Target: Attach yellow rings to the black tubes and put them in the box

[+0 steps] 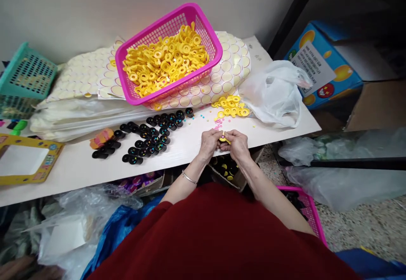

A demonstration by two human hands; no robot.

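Observation:
At the front edge of the white table, my left hand [209,143] and my right hand [237,144] meet, fingers closed around one small yellow plastic ring piece [224,138]. A pink spot shows at its centre; the fingers hide much of the rest. Just beyond my hands lie scattered small pink rings [219,122]. Behind those is a loose pile of yellow ring pieces [231,105] with tabs. To the left stand several black cylindrical caps [152,140], many with coloured bits inside.
A pink basket [168,91] full of yellow pieces rests on wrapped packages at the back. A white plastic bag [275,94] and blue carton [326,68] are right; a teal basket [28,72] and yellow frame [47,161] left. Below the edge is a box of black-and-yellow pieces [226,169].

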